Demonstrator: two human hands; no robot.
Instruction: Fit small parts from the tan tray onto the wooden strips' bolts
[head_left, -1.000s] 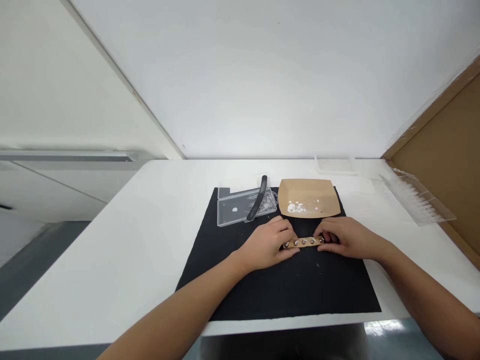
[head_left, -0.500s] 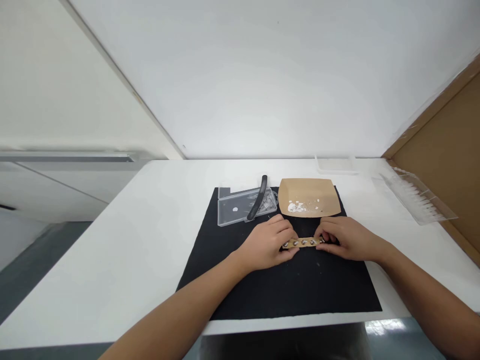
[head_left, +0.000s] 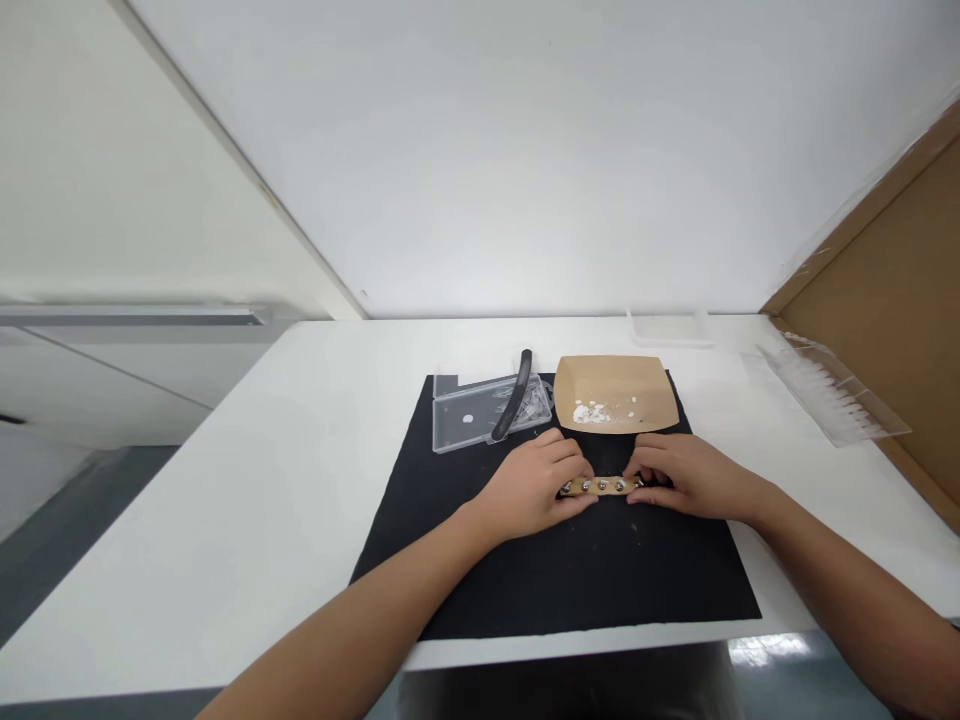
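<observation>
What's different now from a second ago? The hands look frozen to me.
Hardly anything: nothing was clearly moved, taken up or let go. The left hand and right hand still hold the small studded strip near its ends; any slight tilt is too small to tell. The cardboard tray, clear box and black mat stayed put.

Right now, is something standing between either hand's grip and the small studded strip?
Nothing visible does: the left hand and the right hand hold the strip at opposite ends. The brown tray lies beyond it.
</observation>
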